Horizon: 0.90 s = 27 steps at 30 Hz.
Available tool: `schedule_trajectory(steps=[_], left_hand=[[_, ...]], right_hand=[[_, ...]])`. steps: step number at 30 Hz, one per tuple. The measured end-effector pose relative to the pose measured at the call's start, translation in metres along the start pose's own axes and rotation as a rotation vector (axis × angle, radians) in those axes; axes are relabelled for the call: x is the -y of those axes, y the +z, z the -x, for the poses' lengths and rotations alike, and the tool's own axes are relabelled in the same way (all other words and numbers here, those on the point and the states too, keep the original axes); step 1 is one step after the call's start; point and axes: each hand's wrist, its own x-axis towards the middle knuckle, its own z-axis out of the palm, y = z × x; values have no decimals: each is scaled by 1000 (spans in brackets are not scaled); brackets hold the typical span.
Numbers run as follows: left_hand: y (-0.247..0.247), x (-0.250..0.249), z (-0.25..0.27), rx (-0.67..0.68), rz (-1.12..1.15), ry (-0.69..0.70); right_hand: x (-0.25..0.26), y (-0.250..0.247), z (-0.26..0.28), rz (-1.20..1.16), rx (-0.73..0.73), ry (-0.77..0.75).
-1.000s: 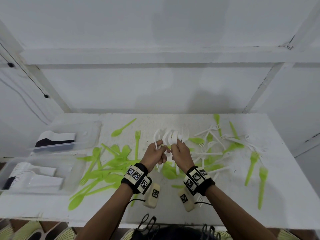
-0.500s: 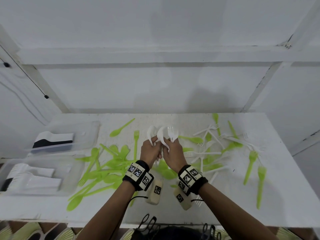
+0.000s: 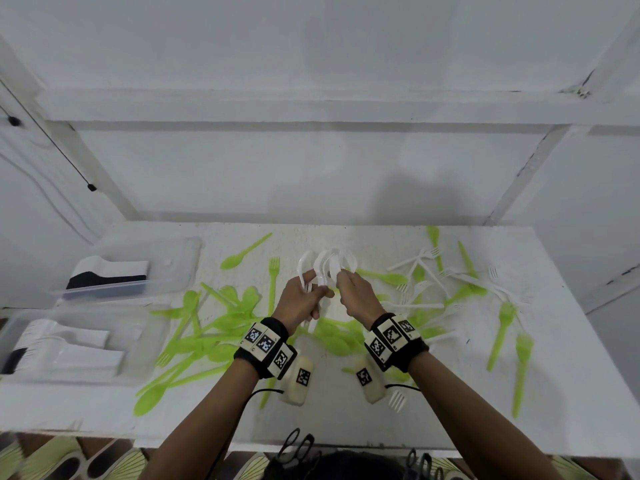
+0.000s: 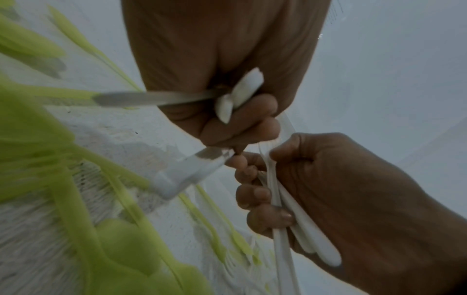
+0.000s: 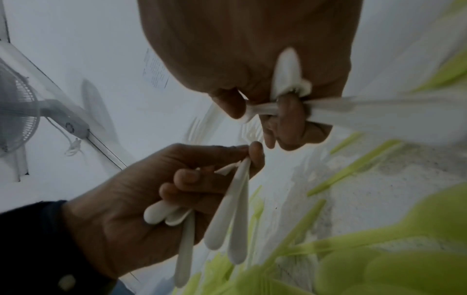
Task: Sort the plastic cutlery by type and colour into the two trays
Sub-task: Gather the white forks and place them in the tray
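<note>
While both hands hover above the tabletop (image 3: 571,393), left hand (image 3: 302,303) fingers grip the white spoons (image 3: 325,263) bunch & right hand (image 3: 360,294) fingers clutch more white handles, gathering appears underway; next, judged: merge, carry to trays (image 3: 138,355) w/o drops.

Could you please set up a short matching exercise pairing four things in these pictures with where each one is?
Things:
1. white spoons
2. lone green spoon
3. white forks
4. two trays

Places:
A. at the table's left end
B. scattered right of the hands
C. held in the left hand and right hand
D. alone on the table, beyond the green pile

Pairs: 1-C, 2-D, 3-B, 4-A
</note>
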Motion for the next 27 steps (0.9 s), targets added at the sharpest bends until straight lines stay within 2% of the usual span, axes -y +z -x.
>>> schedule_trajectory(steps=[6,10,15,19,22,25,27], left_hand=[[7,2,-3,8,58,-20],[16,3,3,68,-50,0],[16,4,0,37,-225,74],[15,5,2,35,-141,107],[12,7,2,8,0,65],[8,6,4,-17,96,14],[9,6,8,5,95,28]], right_hand=[[-5,5,-6,126,-27,67],[-1,7,-6,99,32,77],[-6,16,-11,72,56,66],[9,6,1,7,28,57],[6,4,-3,-71,16,76],[2,2,-3,-128,66,100],[-3,1,-3,-123,107,80]])
